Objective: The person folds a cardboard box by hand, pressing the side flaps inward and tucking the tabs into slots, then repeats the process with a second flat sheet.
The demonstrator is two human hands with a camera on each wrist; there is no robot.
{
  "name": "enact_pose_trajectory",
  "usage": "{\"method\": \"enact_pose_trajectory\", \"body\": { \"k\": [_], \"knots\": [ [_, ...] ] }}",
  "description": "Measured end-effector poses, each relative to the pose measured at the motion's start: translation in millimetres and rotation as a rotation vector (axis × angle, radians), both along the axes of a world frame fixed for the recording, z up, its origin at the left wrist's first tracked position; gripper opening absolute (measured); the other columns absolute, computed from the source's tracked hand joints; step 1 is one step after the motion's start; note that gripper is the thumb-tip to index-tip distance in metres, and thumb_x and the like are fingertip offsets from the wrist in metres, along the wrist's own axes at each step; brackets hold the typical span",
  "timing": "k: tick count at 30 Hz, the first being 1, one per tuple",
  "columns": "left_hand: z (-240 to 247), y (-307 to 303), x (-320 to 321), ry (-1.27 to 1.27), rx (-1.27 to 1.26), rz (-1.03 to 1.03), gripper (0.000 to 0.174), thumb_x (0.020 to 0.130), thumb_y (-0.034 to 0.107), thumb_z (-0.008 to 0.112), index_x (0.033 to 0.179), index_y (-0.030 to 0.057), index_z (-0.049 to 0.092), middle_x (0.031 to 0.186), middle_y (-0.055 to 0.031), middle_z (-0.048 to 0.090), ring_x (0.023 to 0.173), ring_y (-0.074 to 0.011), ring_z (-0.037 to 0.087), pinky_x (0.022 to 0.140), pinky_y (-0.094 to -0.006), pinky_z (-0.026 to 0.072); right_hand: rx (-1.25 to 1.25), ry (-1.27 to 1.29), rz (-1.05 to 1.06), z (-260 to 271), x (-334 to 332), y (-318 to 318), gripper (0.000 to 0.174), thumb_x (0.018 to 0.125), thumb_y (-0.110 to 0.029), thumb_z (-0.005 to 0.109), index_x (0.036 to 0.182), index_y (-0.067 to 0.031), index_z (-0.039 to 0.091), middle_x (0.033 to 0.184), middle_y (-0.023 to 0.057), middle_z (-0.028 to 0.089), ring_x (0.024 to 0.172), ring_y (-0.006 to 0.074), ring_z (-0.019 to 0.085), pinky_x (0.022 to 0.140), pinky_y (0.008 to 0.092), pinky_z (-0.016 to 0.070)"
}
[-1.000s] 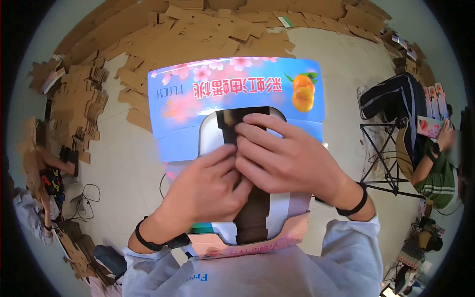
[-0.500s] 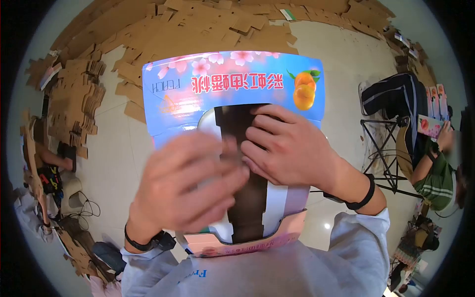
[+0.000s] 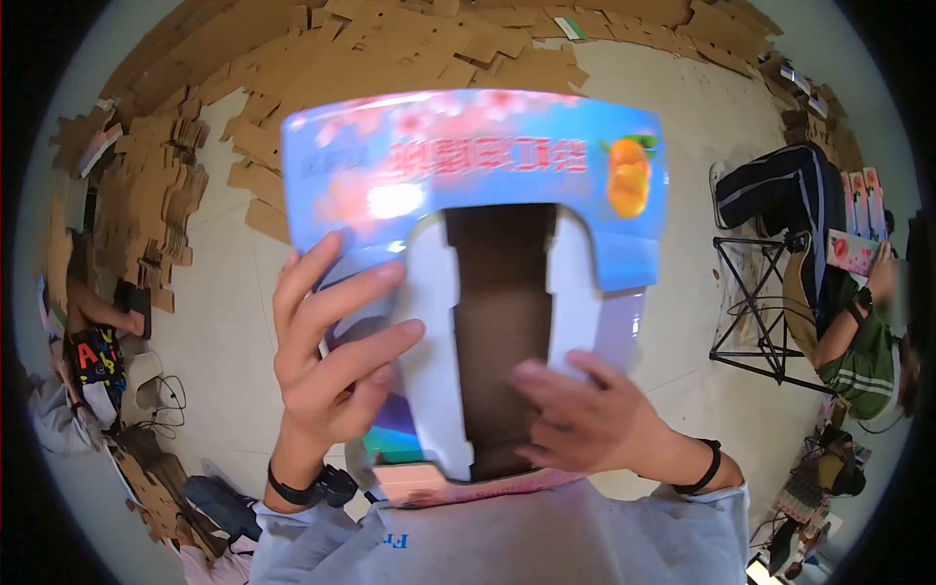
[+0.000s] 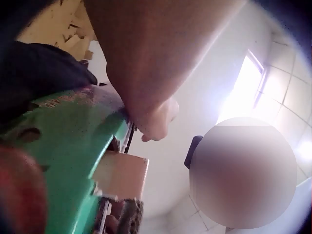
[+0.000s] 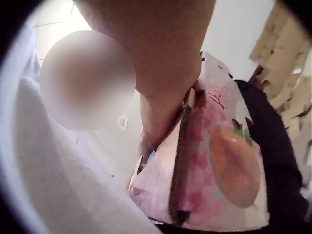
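Note:
A printed fruit carton (image 3: 487, 161), blue at its far end with pink blossoms and an orange fruit, lies in front of the person's torso. White inner flaps (image 3: 434, 341) border a long gap that shows its brown inside. My left hand (image 3: 336, 356) rests with spread fingers on the carton's left side and flap. Blurred, my right hand (image 3: 595, 414) is over the right flap and the gap, fingers loosely bent, holding nothing visible. The left wrist view shows the green side (image 4: 68, 146); the right wrist view shows the pink side (image 5: 204, 175) with a printed fruit.
Flattened cardboard (image 3: 390, 58) covers the floor at the back and left. On the right, a seated person in a green top (image 3: 868, 351) holds a small printed box, beside a black folding frame (image 3: 770, 312). Another person sits at the far left; cables (image 3: 171, 405) lie nearby.
My left hand has moved left from the gap onto the carton's left side. My right hand has come down toward the near end. The carton has shifted slightly right.

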State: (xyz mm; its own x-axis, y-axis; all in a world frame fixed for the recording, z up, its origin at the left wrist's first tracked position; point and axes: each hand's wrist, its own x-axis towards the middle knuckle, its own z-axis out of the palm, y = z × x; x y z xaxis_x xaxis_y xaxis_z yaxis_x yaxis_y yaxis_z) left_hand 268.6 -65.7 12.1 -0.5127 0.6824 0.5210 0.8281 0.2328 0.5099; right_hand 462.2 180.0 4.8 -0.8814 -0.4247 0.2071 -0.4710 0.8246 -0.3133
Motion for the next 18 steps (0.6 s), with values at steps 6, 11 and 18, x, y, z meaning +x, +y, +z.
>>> {"method": "enact_pose_trajectory", "body": {
  "k": [6,11,18],
  "knots": [
    [-49.6,-4.9,18.8,-0.205,0.097,0.058,0.025,0.094,0.003,0.058,0.113,0.0047,0.074,0.129,-0.0212,0.068,0.128,-0.0416,0.058,0.11,-0.0505,0.0437,-0.275,0.28,-0.829,-14.0,22.7,56.3,0.085,0.072,-0.033,0.087,0.144,-0.0029,0.052,0.153,0.0231,0.046,0.139,0.0422,0.047,0.114,0.055,0.0394],
    [-80.0,8.8,41.7,-0.777,0.591,0.098,0.014,0.086,-0.007,0.059,0.096,0.0008,0.055,0.092,-0.0194,0.067,0.094,-0.0319,0.069,0.09,-0.0428,0.054,-1.846,-0.689,-1.092,-128.2,136.0,90.3,0.064,0.107,-0.044,0.049,0.152,0.0009,0.043,0.143,0.0174,0.059,0.132,0.0325,0.057,0.11,0.0453,0.0476],
    [-88.9,-8.7,33.5,-0.881,0.564,-0.027,0.022,0.079,-0.001,0.06,0.081,0.0082,0.039,0.067,-0.0038,0.041,0.063,-0.0187,0.049,0.061,-0.029,0.0426,-2.201,-0.416,-1.324,-200.3,212.7,75.9,0.071,0.105,-0.062,0.04,0.147,-0.0059,0.052,0.133,0.0158,0.066,0.115,0.0336,0.067,0.1,0.0477,0.0558]
  ]
}}
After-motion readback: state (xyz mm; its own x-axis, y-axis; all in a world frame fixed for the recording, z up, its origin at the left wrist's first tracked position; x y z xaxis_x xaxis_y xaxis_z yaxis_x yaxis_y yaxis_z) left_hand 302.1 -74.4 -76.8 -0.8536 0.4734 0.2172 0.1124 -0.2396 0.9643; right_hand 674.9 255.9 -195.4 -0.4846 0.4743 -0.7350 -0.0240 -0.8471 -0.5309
